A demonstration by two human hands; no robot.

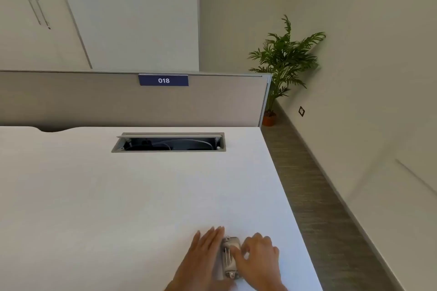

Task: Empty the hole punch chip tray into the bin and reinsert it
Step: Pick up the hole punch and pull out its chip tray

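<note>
Left hand (pixel 205 253): flat, fingers extended, pressed along the hole punch (pixel 229 258), gripping nothing. Right hand (pixel 257 255): curled over the punch's other side, thumb on top, grasping it. Punch lies between both on the desk (pixel 118 196). Chip tray not discernible.

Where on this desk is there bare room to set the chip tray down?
Bare desk spreads left of the left hand and ahead, up to the cable hatch. It is crowded only at the hole punch, between both hands, with the right hand near the desk's right edge.
</note>
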